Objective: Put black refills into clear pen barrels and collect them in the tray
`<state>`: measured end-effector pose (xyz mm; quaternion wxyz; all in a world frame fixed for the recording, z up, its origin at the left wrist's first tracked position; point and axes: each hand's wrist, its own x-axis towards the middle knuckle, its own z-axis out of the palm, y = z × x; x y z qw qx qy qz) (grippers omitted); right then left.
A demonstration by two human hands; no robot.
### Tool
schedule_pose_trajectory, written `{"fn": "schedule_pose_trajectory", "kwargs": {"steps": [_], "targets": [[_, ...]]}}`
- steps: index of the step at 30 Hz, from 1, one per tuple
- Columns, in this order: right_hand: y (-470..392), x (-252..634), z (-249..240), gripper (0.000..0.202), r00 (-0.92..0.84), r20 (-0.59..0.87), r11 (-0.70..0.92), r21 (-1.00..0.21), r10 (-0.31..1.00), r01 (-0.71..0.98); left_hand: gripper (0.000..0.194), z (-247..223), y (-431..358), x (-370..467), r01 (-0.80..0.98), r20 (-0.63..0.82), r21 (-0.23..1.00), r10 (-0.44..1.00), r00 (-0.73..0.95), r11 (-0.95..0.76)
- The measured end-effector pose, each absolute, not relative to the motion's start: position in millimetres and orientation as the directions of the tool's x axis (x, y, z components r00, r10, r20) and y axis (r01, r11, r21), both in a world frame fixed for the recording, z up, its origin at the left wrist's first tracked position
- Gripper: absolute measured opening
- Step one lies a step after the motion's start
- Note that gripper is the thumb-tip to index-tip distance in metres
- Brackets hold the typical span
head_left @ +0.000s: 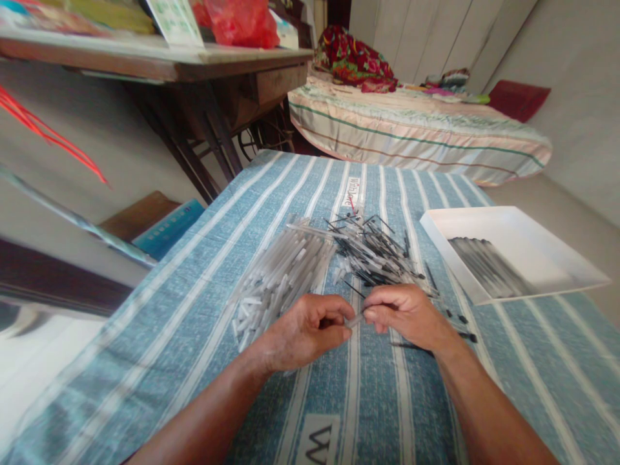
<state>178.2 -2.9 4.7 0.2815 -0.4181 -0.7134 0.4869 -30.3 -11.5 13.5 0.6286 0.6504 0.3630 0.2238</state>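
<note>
Head view, both hands (310,330) pinching a translucent tube (357,320) between them, tube pile (285,271) just beyond.

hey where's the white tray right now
The white tray is at right in the head view, on the striped cloth, beyond and right of the right hand.

We read "With love" on a white patch (354,192) of the striped tablecloth (194,271), and a large "W" on a nearer patch (309,439). Green marks on the white card (177,22) look too blurred to read.
</note>
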Motion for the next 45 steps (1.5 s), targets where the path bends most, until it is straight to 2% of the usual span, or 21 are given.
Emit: {"fn": "schedule_pose_trajectory", "kwargs": {"steps": [5, 11, 18, 24, 29, 33, 38, 42, 45], "targets": [[-4.2, 173.8, 4.8, 0.032, -0.503, -0.038, 0.181, -0.907, 0.864, 0.38, 0.014, 13.3, -12.1, -28.7, 0.192, -0.16, 0.98, 0.756, 0.635, 0.047], [-4.4, 172.2, -2.9, 0.048, -0.469, -0.105, 0.099, -0.916, 0.877, 0.388, 0.012, 13.8, -12.5, -27.8, 0.227, -0.162, 0.974, 0.758, 0.632, 0.019], [-5.1, 174.0, 2.2, 0.03, -0.489, -0.05, 0.091, -0.961, 0.871, 0.261, 0.012, 14.5, -12.1, -28.7, 0.232, -0.154, 0.973, 0.763, 0.628, 0.006], [-6.3, 171.8, -0.7, 0.05, -0.497, -0.113, 0.093, -0.924, 0.86, 0.372, 0.011, 14.5, -13.5, -28.1, 0.23, -0.163, 0.973, 0.76, 0.63, 0.018], [-6.3, 172.2, 1.3, 0.04, -0.513, -0.084, 0.082, -0.953, 0.854, 0.293, 0.011, 14.2, -13.6, -28.4, 0.231, -0.163, 0.973, 0.763, 0.626, 0.018], [-6.4, 171.4, -0.4, 0.054, -0.48, -0.117, 0.073, -0.93, 0.87, 0.359, 0.011, 13.9, -12.6, -27.5, 0.24, -0.165, 0.971, 0.762, 0.626, 0.013], [-6.7, 170.9, -0.7, 0.042, -0.477, -0.112, 0.06, -0.942, 0.872, 0.331, 0.011, 12.6, -11.9, -27.9, 0.227, -0.157, 0.974, 0.756, 0.636, 0.011], [-7.4, 169.6, 0.5, 0.055, -0.442, -0.153, 0.043, -0.914, 0.884, 0.404, 0.011, 13.9, -12.7, -27.7, 0.221, -0.161, 0.975, 0.763, 0.626, 0.024], [-7.5, 169.7, 0.6, 0.047, -0.445, -0.134, 0.036, -0.935, 0.885, 0.352, 0.011, 15.1, -12.9, -26.7, 0.225, -0.163, 0.974, 0.773, 0.613, 0.028]]}}
